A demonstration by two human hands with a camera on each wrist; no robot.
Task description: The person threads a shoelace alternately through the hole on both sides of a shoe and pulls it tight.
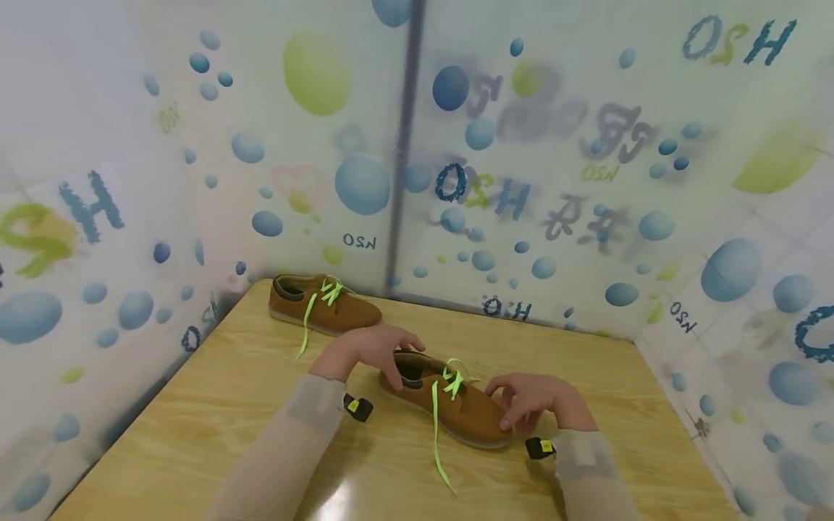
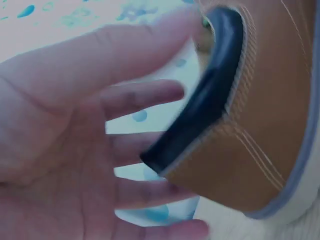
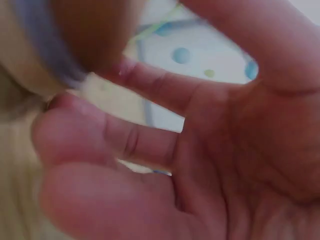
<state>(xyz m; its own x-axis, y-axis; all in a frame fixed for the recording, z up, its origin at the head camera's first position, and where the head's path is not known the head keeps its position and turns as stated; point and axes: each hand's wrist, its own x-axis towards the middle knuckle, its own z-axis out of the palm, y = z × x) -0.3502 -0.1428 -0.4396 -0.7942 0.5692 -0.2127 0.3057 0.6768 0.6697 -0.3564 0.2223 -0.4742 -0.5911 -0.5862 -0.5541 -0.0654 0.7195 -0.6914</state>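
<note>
A brown shoe with bright green laces sits on the wooden table, its toe towards the right. My left hand spans its heel, thumb beside the dark padded collar. In the left wrist view, that hand's fingers are spread and mostly straight, some partly hidden behind the heel. At the toe, my right hand has its fingers bent around the tip. The right wrist view shows fingertips against the sole's edge, blurred. One lace end hangs over the shoe's near side onto the table.
A matching brown shoe with green laces stands at the table's back left corner. Walls with a blue and green bubble print enclose the wooden table at the back and both sides.
</note>
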